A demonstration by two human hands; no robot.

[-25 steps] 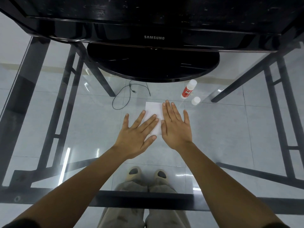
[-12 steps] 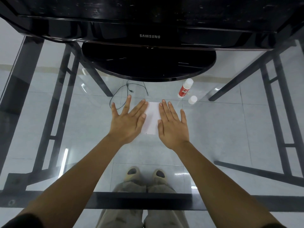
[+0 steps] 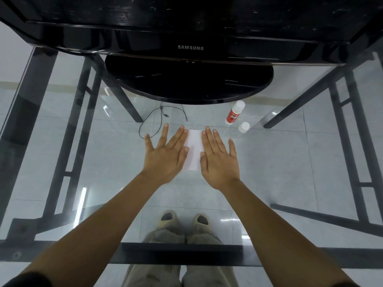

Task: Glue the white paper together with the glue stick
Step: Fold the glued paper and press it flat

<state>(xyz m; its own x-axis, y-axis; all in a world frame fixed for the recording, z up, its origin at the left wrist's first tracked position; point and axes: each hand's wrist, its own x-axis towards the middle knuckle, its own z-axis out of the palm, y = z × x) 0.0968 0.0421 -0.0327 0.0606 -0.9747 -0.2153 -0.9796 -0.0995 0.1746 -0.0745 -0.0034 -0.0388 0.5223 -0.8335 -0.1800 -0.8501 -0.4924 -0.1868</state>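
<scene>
Flanking smooth white paper (image 3: 194, 150) on clear glass table (image 3: 290, 162): left hand (image 3: 165, 156), right hand (image 3: 219, 160), fingers flat, splayed, gripping nothing.

The scene is lit evenly and softly, with a cool cast. Bright streaks of glare are seen on the glass worktop (image 3: 62, 154) at the lower left and lower right of the frame. Speckled reflections are caught on the glossy black monitor (image 3: 190, 27) at the top. Straight edges are bowed toward the corners by wide-angle distortion. Sharp focus is held throughout.
</scene>
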